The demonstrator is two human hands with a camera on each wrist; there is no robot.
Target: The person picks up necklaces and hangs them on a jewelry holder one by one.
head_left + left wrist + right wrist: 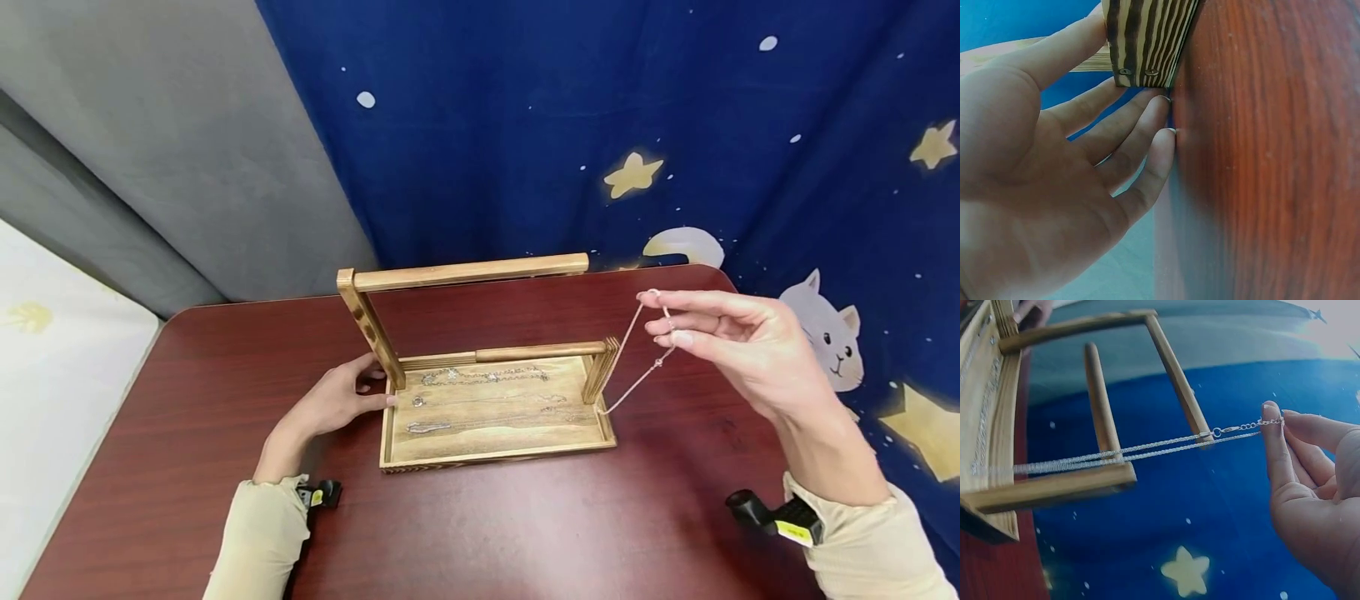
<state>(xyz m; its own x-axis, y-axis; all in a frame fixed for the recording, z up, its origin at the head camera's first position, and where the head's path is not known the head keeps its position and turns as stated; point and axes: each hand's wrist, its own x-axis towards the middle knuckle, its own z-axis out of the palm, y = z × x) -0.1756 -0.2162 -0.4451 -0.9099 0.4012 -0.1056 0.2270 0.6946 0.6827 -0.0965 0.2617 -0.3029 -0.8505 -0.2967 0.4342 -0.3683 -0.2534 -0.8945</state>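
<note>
In the head view my right hand (750,337) is raised right of a wooden jewelry stand (498,454). Thumb and fingers pinch a thin silver necklace (640,381) near its end. The right wrist view shows its clasp (1229,429) close to the fingertips and two strands stretching toward the stand, past the short post (1054,487). At the stand's left end, my left hand (333,398) holds the corner, thumb on the tray's side and fingers behind the tall post (372,329). Its lower fingertips come down by the tabletop in the left wrist view.
Several chains, among them a flowered one (491,377), lie across the stand's tray. A long upper bar (472,272) and a short lower bar (540,352) overhang it. The reddish wooden table (480,533) ends at a blue starry curtain (510,167) and a grey one (202,167).
</note>
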